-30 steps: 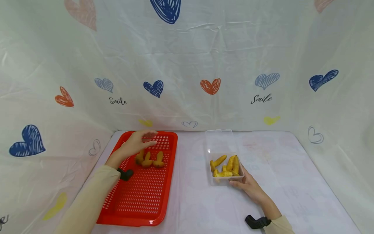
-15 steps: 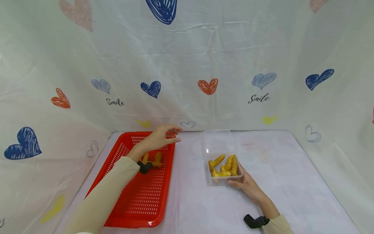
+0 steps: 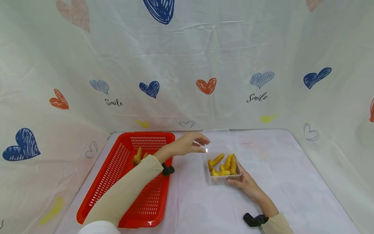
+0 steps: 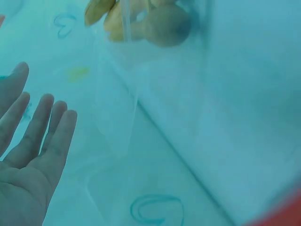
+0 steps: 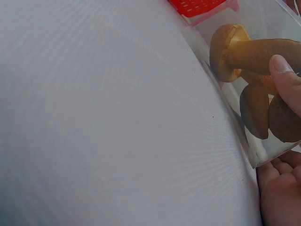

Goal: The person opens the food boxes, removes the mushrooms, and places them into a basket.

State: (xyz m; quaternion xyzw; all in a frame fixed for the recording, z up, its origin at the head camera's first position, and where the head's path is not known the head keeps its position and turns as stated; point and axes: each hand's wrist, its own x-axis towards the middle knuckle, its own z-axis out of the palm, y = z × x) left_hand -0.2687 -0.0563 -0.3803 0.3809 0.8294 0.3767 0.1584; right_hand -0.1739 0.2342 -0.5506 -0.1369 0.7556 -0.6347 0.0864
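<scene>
A clear plastic box [image 3: 214, 182] holds several yellow-brown mushrooms [image 3: 232, 164]. Its clear lid [image 3: 219, 138] stands raised at the back. My right hand [image 3: 249, 187] grips the box's front right corner, and the right wrist view shows the thumb [image 5: 286, 80] against the wall, over a mushroom [image 5: 263, 54]. Just left of the lid hovers my left hand [image 3: 187, 144], its fingers relaxed and apart, holding nothing. The left wrist view has this hand [image 4: 37, 150] with fingers spread and mushrooms [image 4: 167, 26] at the top.
A red perforated basket [image 3: 146, 214] lies to the left under my left forearm. Mushrooms [image 3: 137, 157] are in it, partly hidden by the sleeve. White table cover [image 3: 193, 204] lies between basket and box. A hanging cloth printed with hearts [image 3: 169, 55] rises behind the table.
My left hand has moved right from above the red basket, past its edge, to beside the box's lid. The right hand stays at the box. The view has shifted slightly.
</scene>
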